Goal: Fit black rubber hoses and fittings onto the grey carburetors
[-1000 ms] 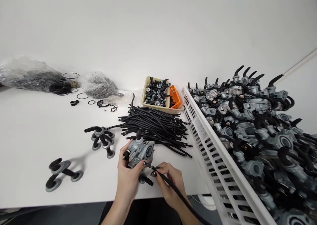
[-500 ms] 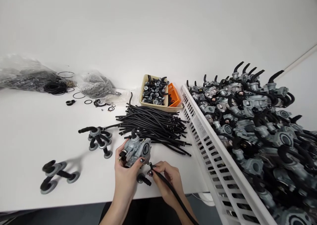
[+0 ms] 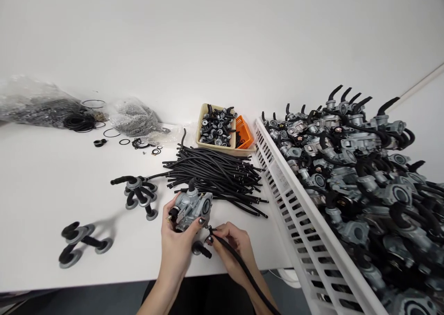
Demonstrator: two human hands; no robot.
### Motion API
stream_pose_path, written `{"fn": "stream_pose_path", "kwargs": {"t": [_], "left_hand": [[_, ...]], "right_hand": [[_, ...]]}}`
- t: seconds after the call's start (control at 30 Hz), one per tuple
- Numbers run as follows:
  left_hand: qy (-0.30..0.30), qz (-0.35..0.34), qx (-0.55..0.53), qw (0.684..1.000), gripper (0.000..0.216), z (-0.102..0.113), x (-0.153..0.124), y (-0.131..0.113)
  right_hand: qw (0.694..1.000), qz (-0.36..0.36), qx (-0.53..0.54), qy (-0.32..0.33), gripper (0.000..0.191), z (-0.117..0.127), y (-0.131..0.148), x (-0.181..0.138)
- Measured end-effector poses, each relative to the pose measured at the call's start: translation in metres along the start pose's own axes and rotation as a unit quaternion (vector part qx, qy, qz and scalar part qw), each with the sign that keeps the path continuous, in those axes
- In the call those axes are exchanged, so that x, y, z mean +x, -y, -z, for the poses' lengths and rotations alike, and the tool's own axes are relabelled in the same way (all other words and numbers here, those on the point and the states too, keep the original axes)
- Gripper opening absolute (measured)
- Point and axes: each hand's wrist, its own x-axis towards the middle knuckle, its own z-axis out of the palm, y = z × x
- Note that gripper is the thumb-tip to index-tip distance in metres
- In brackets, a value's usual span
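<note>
My left hand (image 3: 178, 241) is wrapped round a grey metal carburetor (image 3: 191, 208), held just above the table with a black rubber cap and stub on its top. Close by on the right, my right hand (image 3: 232, 248) pinches a black rubber hose (image 3: 243, 266) near its end. That end is at the carburetor's lower side; whether it is pushed onto a fitting I cannot tell. The rest of the hose runs down past my right forearm. A small black-and-grey capped part (image 3: 202, 249) lies on the table between my hands.
Black hoses (image 3: 215, 174) lie piled ahead. Behind them stand a cream tray (image 3: 198, 139) of caps and an orange basket (image 3: 247, 132). A white crate (image 3: 287, 204) heaped with carburetors (image 3: 350, 167) fills the right. Cap clusters (image 3: 78, 238), rings (image 3: 124, 142) and plastic bags (image 3: 132, 116) sit left.
The carburetor has tilted slightly and shifted a little to the right in my left hand. My right hand has edged up and left with the hose end, staying close to the carburetor.
</note>
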Motion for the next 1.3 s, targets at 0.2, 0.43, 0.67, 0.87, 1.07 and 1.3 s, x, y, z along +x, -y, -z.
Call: {"fn": "stream_pose_path", "kwargs": {"t": [0.2,0.43,0.67,0.87,1.07,1.3], "left_hand": [[0.017,0.023,-0.014,0.999,0.076,0.0,-0.002,-0.002],[0.012,0.016,-0.013,1.0,0.074,0.0,-0.004,-0.001],[-0.007,0.009,-0.006,1.0,0.072,0.0,-0.003,0.001],[-0.03,0.006,0.0,1.0,0.073,-0.002,-0.004,0.001],[-0.029,0.003,-0.008,1.0,0.071,-0.002,-0.002,0.003],[-0.04,0.004,0.005,0.999,0.071,-0.003,-0.006,-0.002]], "right_hand": [[0.994,-0.06,0.083,-0.026,0.02,0.003,0.0,0.005],[0.996,-0.052,0.074,-0.024,0.021,0.003,-0.002,0.004],[0.997,-0.052,0.061,-0.009,0.022,-0.001,0.0,0.004],[0.992,-0.08,0.091,-0.035,0.028,-0.002,0.004,0.008],[0.993,-0.089,0.08,0.005,0.025,0.001,0.005,0.007],[0.993,-0.087,0.081,-0.011,0.024,0.001,0.004,0.012]]}}
